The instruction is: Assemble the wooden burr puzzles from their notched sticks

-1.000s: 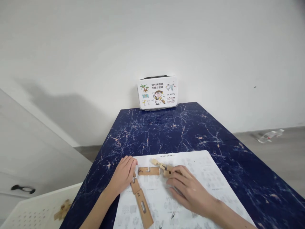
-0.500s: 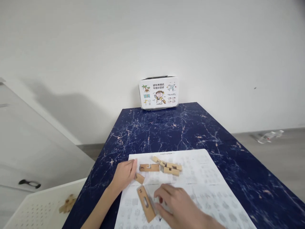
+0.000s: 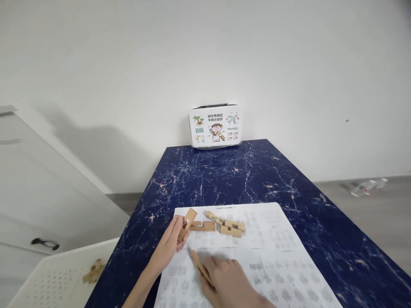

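I take the strip marked 6 (image 3: 207,226), lying on the printed sheet (image 3: 276,252), as my marker. Half a second ago, two wooden pieces lay on the sheet; now each is in a hand. The short piece (image 3: 192,214) is up in my left hand (image 3: 170,243), at the strip's left end and covering part of it from my view. The long piece (image 3: 201,269), which lay flat with its 2 showing, is now tipped towards its edge in my right hand (image 3: 224,277), on my side of the strip. As I judge it, that makes both pieces ready to be turned and handled together.

My left thumb and fingers are closed around the lower part of the short piece. My right ones pinch the near part of the long piece, though blur hides the exact grip, and I cannot tell if it is clear of the sheet.

The short piece tilts, its long axis running away and rightwards, its free end rising past the strip's left end. The long piece slants the other way: its free end points away and leftwards, towards my left hand.
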Demonstrator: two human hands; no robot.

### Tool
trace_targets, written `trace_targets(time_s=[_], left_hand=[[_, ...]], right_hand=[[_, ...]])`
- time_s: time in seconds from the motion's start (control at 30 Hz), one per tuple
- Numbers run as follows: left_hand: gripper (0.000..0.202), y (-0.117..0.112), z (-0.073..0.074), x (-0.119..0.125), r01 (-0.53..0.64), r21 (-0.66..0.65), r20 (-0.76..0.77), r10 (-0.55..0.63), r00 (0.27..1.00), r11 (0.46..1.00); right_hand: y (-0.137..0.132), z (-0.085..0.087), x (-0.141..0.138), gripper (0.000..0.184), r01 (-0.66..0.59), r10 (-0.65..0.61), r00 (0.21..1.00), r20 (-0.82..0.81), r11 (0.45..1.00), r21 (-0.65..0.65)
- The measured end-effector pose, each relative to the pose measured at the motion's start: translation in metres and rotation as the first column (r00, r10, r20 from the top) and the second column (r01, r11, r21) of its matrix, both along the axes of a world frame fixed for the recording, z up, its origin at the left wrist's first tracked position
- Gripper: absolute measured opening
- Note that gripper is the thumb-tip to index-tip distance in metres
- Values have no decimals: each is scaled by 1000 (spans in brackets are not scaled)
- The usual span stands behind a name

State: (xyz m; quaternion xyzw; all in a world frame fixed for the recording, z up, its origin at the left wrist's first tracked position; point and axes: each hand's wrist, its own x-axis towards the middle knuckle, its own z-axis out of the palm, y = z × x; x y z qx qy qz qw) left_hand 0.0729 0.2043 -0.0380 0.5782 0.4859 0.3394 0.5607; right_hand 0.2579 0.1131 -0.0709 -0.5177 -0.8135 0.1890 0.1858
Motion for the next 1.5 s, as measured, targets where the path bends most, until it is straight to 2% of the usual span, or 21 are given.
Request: trace_targets(time_s=[0.1, 0.17, 0.27, 0.37, 0.53, 0.6, 0.67, 0.73, 0.8, 0.97, 1.03, 1.1, 1.27, 1.5], left_hand=[[37, -2, -3, -2, 59, -50, 90, -55, 994, 997], [35, -4, -5, -1, 105, -56, 105, -99, 989, 993], [36, -6, -2, 4, 193, -37, 90, -189, 978, 981], [36, -8, 6, 14, 294, -9, 40, -293, 955, 956], [33, -3, 13, 27, 424, 35, -29, -423, 906, 905], [33, 2, 9, 25, 379, 81, -96, -371, 924, 922], [33, 7, 4, 18, 290, 180, -229, -247, 942, 940], [32, 9, -1, 12, 258, 289, -388, -134, 912, 922], [29, 8, -4, 8, 313, 390, -506, -82, 858, 866], [27, 2, -7, 13, 538, 554, -649, -74, 757, 636], [25, 3, -8, 16, 536, 596, -665, -7, 747, 597], [20, 6, -9, 16, 477, 639, -646, 85, 758, 603], [15, 14, -16, 10, 286, 686, -572, 253, 780, 669], [15, 20, -24, 7, 283, 627, -609, 231, 759, 726]], right_hand=[[10, 9, 31, 16, 2, -16, 979, -202, 997, -72], [19, 16, 50, 28, 49, -94, 942, -323, 989, -143], [35, 23, 68, 30, 105, -190, 868, -459, 973, -205], [45, 21, 73, 29, 54, -207, 809, -551, 958, -282], [42, 8, 70, 31, 65, -196, 782, -592, 970, -235], [38, 2, 68, 30, 41, -188, 765, -616, 969, -245], [34, -2, 67, 29, 18, -177, 757, -629, 968, -250], [33, -4, 66, 30, 14, -188, 744, -642, 964, -266], [33, -5, 65, 30, 18, -215, 725, -654, 956, -294], [34, -3, 65, 32, 5, -230, 698, -679, 949, -316], [33, -2, 65, 31, -1, -229, 692, -685, 948, -318], [33, -2, 65, 30, -2, -227, 688, -689, 949, -314], [34, -2, 66, 29, -3, -208, 693, -691, 957, -291], [34, -3, 66, 29, -10, -222, 675, -704, 951, -310]])
